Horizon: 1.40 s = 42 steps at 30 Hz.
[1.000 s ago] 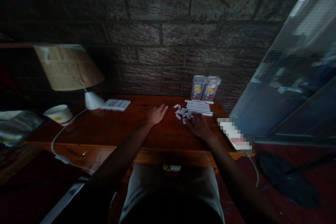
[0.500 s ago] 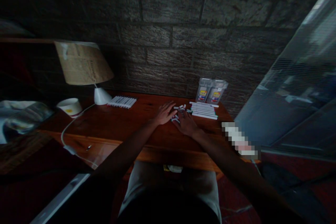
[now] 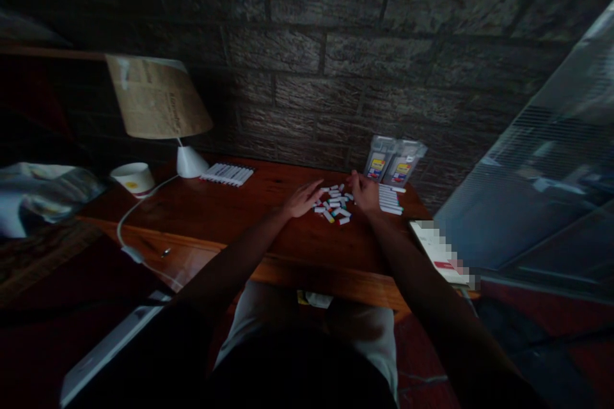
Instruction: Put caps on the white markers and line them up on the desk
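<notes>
Many short white marker caps [image 3: 334, 203] with coloured ends lie scattered on the wooden desk [image 3: 268, 204] between my two hands. My left hand [image 3: 306, 198] is at the left edge of these caps, its fingers stretched out and nothing in it. On their right side is my right hand [image 3: 365, 194], its fingers loosely bent and apart, with no held thing visible. It partly covers the row of white markers [image 3: 391, 200] lying side by side just to its right. Two clear plastic marker cases [image 3: 401, 169] stand behind that row.
A second row of white markers [image 3: 227, 174] lies at the back left. Near it stand a lamp [image 3: 192, 162] and a white paper cup [image 3: 133, 179], with a cord hanging over the front edge. A partly blurred white box [image 3: 434, 246] is at the right edge. A brick wall [image 3: 288, 45] rises behind.
Both hands, which were together over the caps, have come apart. My right hand has moved right and away, and the caps now show spread out. The view has shifted slightly.
</notes>
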{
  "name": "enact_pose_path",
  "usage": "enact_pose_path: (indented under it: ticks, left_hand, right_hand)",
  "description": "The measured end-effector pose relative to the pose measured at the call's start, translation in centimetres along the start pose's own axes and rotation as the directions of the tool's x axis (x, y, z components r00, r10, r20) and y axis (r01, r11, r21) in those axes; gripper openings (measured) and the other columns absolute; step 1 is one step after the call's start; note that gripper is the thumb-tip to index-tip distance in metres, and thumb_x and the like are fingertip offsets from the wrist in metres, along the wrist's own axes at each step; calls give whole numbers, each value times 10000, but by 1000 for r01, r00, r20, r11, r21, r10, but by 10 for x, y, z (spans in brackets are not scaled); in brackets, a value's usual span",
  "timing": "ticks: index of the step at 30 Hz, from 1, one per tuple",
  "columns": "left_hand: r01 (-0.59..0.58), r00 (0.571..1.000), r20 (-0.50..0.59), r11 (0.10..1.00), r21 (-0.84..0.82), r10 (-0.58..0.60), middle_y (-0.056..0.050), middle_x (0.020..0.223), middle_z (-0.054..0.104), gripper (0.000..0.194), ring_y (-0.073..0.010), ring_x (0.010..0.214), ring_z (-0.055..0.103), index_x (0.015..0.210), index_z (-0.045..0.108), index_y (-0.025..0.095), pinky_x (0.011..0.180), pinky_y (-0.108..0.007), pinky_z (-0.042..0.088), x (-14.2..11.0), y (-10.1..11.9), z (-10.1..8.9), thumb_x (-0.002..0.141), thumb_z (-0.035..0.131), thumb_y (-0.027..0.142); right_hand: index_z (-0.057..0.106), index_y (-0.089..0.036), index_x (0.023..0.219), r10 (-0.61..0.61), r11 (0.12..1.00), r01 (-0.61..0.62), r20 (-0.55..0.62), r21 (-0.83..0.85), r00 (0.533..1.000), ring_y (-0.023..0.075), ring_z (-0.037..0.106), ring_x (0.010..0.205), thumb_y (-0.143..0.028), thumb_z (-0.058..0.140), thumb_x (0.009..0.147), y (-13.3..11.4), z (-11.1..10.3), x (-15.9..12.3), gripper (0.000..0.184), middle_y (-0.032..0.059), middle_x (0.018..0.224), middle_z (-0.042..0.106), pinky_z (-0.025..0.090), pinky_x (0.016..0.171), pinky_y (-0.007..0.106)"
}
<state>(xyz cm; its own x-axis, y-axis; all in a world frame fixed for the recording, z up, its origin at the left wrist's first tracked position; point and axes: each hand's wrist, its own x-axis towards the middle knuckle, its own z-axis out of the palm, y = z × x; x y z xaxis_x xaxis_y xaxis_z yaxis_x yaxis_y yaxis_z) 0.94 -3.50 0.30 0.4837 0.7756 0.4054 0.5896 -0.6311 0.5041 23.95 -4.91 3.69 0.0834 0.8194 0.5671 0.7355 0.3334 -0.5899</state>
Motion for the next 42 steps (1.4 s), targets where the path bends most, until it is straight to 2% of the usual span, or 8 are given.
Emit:
enact_pose_path:
  ticks: [4, 11, 20, 32, 37, 38, 40, 42]
  left_hand:
    - [73, 988, -127, 993, -88, -84, -72, 1237, 698, 522, -192, 1199, 615, 1222, 647, 182, 1076, -334, 429, 2, -5, -8, 1040, 220, 421]
    - [-53, 992, -122, 983, -175, 32, -30, 813, 715, 386, -142, 692, 611, 968, 718, 179, 662, -252, 468, 0, -13, -14, 861, 614, 534]
    - [-95, 995, 18, 978, -187, 100, -36, 839, 727, 296, -156, 762, 631, 883, 706, 172, 705, -263, 471, 2, -14, -8, 785, 688, 450]
    - [-72, 993, 67, 954, -290, 96, -33, 841, 707, 357, -142, 734, 613, 972, 694, 154, 673, -252, 476, 1, -17, -5, 768, 710, 447]
    - [-39, 998, 37, 946, -323, 54, -5, 731, 653, 388, -121, 643, 563, 948, 697, 147, 595, -236, 424, 0, -17, -2, 767, 714, 491]
    - [-39, 998, 28, 949, -313, 50, -5, 728, 653, 383, -122, 644, 564, 939, 700, 150, 595, -237, 419, 0, -17, -2, 774, 708, 495]
    - [-47, 998, 18, 954, -295, 55, -8, 741, 667, 370, -125, 658, 575, 934, 706, 157, 607, -239, 419, 0, -16, -2, 798, 687, 501]
    - [-64, 997, 13, 959, -276, 70, -10, 755, 682, 350, -127, 671, 587, 926, 709, 166, 621, -239, 426, 1, -16, -2, 827, 656, 498]
  right_hand:
    - [722, -165, 831, 8, 1000, -8, -76, 3, 997, 182, 656, 684, -634, 352, 966, 12, -13, -11, 613, 61, 714, 719, 474, 664, 268]
    - [734, -176, 861, -176, 974, 150, 151, 173, 973, 149, 641, 700, -512, 541, 915, -1, 0, -22, 391, 44, 805, 732, 476, 685, 253]
    - [800, -253, 871, -505, 833, 548, 521, 82, 689, 168, 617, 830, -492, 691, 854, -17, 8, -33, 264, 23, 755, 674, 444, 839, 283]
    - [780, -217, 909, -451, 887, 429, 511, 170, 731, 169, 647, 859, -406, 611, 917, -20, 15, -34, 253, 43, 860, 719, 482, 862, 305]
    - [736, -132, 992, -90, 968, 86, 4, 236, 996, 212, 696, 937, -422, 537, 924, 13, -27, -10, 358, 113, 1005, 746, 537, 869, 342]
    - [718, -98, 1036, 49, 983, -4, -240, 184, 970, 235, 696, 967, -399, 489, 940, 26, -42, -5, 391, 153, 1039, 734, 538, 887, 371]
    - [619, -23, 1240, 228, 971, -220, -630, 93, 743, 278, 650, 1129, -321, 401, 959, 57, -71, 2, 464, 244, 1214, 660, 508, 964, 416]
    - [508, 5, 1369, 240, 933, -359, -734, -6, 635, 307, 562, 1278, -268, 333, 961, 81, -91, 4, 521, 298, 1357, 556, 451, 1047, 458]
